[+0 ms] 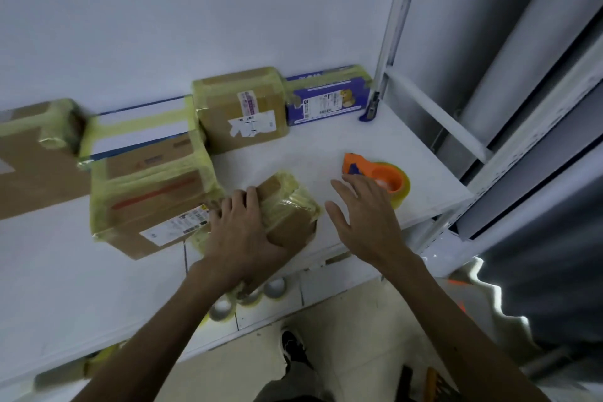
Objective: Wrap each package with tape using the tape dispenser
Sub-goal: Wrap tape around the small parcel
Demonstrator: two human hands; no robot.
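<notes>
**Left grip on the small package, right grip spread beside the dispenser**

At the far left of my feed a cardboard box (29, 157) bound in yellow tape runs out of frame. Next to it a flat white package (140, 127) with a blue edge lies against the wall, crossed by yellow tape. A large taped box (153, 196) with a red stripe and a shipping label sits in front of it on the white table (326, 147).

The left grip (241, 232), a bare hand, lies palm down on the small package (290, 209). The fingers are spread flat across its top and the thumb is laid along the near face. This package is brown card, thickly banded in yellow tape. It sits at the table's front edge, touching the large box.

Behind, a tall taped box (241, 108) stands at the wall with a purple box (326, 98) just beside it. A blue utility knife (370, 108) leans upright at the purple box's right end.

The right grip (365, 222) is wide, fingers splayed and holding nothing, above the table right of the small package. Its fingertips reach the near side of the orange tape dispenser (375, 173), which lies on the table loaded with yellowish tape. I cannot tell whether they touch it.

A white metal rack (424, 101) rises at the right. Below the table edge, tape rolls (274, 287) show beside the left wrist.
</notes>
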